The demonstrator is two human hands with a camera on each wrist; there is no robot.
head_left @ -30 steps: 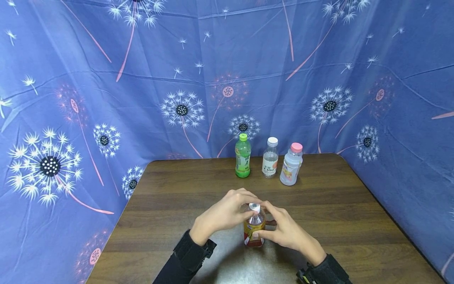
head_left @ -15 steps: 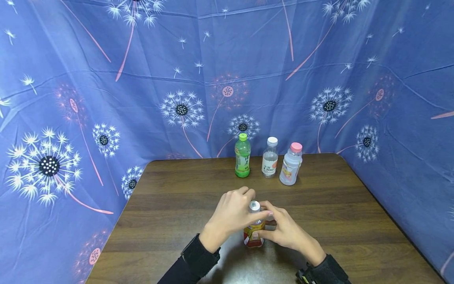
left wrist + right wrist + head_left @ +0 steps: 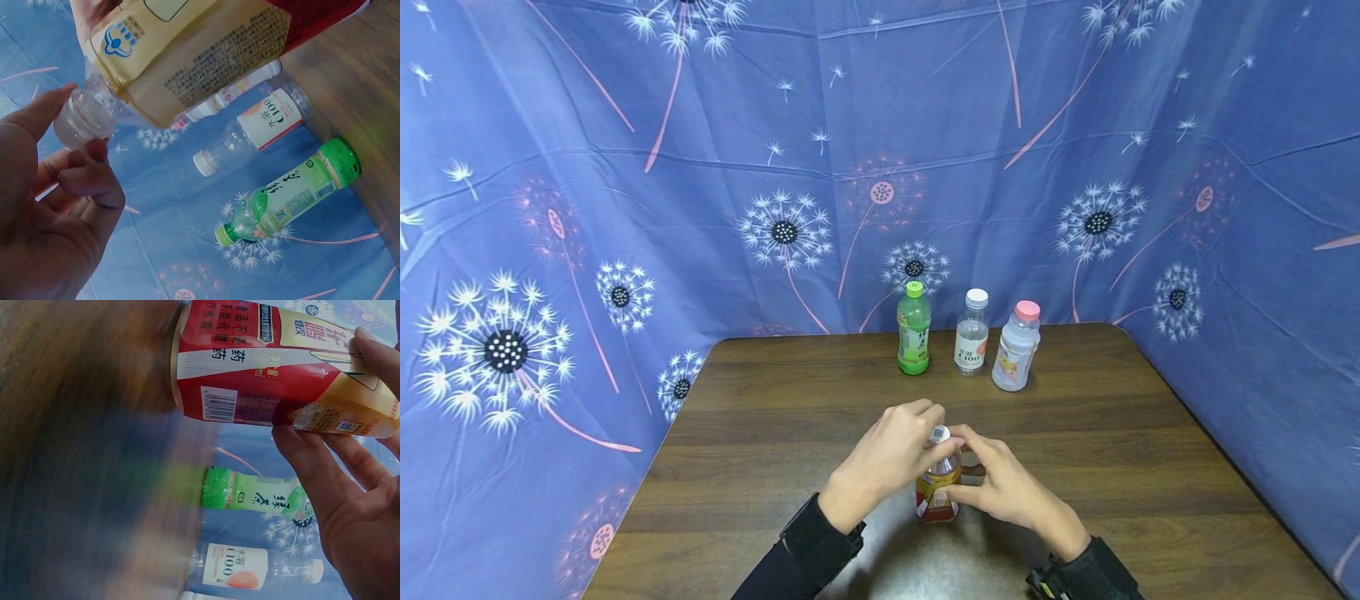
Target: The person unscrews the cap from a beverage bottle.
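A drink bottle with a red and gold label (image 3: 937,503) stands upright on the table in the head view. My left hand (image 3: 886,454) reaches over its top, and in the left wrist view the thumb and curled fingers pinch the whitish bottle cap (image 3: 81,122) from two sides. Around the bottle's body my right hand (image 3: 1006,485) keeps its grip, thumb on the near side of the label (image 3: 262,372). Fingers on the far side are partly hidden in the head view, though the right wrist view shows them against the bottle.
Towards the back of the wooden table (image 3: 790,400) stand a green tea bottle (image 3: 913,333), a clear bottle with a white cap (image 3: 972,337) and a pale bottle with a pink cap (image 3: 1017,350). A blue dandelion-print cloth (image 3: 865,108) hangs behind and at both sides.
My left hand has shifted right and turned at the cap. Its thumb stretched past the cap half a second ago and is now drawn back to it. The right hand and bottle hold still.
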